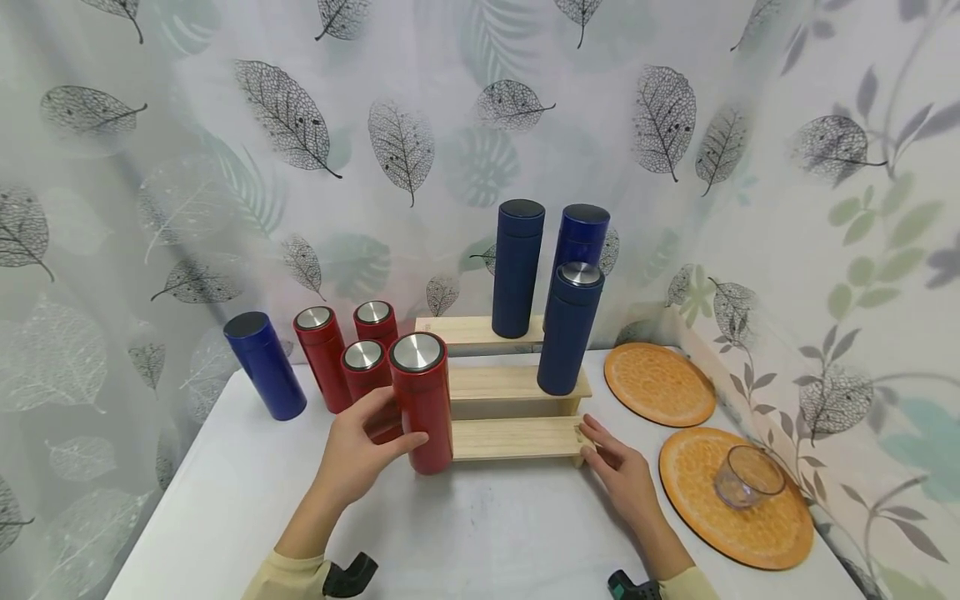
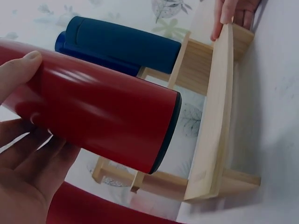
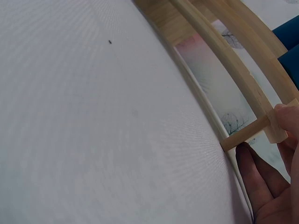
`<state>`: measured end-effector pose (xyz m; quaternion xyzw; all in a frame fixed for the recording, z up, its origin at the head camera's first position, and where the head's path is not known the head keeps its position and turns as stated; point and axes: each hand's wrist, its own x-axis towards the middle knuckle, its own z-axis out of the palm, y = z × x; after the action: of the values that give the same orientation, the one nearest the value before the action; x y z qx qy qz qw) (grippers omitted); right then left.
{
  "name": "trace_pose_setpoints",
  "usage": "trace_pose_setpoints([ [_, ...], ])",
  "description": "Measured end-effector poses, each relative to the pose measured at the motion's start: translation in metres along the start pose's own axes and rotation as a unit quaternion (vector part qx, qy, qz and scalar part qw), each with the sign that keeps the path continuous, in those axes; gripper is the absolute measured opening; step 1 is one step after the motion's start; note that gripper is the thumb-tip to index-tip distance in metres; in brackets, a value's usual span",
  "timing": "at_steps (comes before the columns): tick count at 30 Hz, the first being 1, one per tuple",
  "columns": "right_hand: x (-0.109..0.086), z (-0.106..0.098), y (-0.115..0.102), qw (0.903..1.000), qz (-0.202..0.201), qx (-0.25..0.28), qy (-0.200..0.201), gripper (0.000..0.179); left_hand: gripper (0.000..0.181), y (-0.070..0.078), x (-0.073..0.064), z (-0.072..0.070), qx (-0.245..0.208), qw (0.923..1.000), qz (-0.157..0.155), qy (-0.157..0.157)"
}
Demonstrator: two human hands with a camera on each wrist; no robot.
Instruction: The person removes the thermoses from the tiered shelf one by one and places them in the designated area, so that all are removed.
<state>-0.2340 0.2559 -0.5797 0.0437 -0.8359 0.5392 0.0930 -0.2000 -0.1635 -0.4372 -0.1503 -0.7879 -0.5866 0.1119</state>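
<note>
My left hand (image 1: 358,454) grips a red thermos flask (image 1: 423,408) with a steel-topped lid, held upright at the left front of a stepped wooden rack (image 1: 517,437). In the left wrist view the red flask's dark base is apart from the rack. My right hand (image 1: 622,475) holds the right end of the rack's lowest step, its fingers around the corner in the right wrist view. A dark blue flask (image 1: 572,333) with a steel top stands on the middle step. On the top step stand another dark blue flask (image 1: 517,267) and a glossy blue flask (image 1: 585,233).
Left of the rack, three more red flasks (image 1: 321,358) stand close together, beside a blue flask (image 1: 266,367). Two round orange-patterned mats (image 1: 660,383) lie at the right, the nearer one carrying a clear glass (image 1: 750,477). A leaf-print curtain (image 1: 405,150) hangs behind the white table (image 1: 480,533).
</note>
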Motion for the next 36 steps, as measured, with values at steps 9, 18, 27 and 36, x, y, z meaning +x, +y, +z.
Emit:
trace_pose_setpoints([
  [9, 0.000, 0.001, 0.000, 1.0000, -0.008, 0.003, 0.003, 0.043, 0.057, 0.000, -0.019, -0.023, 0.040, 0.9987, 0.027, 0.017],
  [18, 0.000, 0.002, 0.001, 1.0000, -0.007, 0.003, 0.000, 0.043, 0.060, -0.006, -0.037, -0.046, 0.056, 0.9976, 0.015, 0.038],
  [27, 0.001, 0.001, 0.001, 0.9999, -0.012, 0.004, -0.001, 0.043, 0.061, -0.011, -0.047, -0.058, 0.062, 0.9962, 0.008, 0.060],
  [36, 0.000, 0.000, 0.002, 0.9999, -0.015, 0.005, 0.002, 0.043, 0.064, -0.019, -0.054, -0.085, 0.082, 0.9931, 0.007, 0.084],
])
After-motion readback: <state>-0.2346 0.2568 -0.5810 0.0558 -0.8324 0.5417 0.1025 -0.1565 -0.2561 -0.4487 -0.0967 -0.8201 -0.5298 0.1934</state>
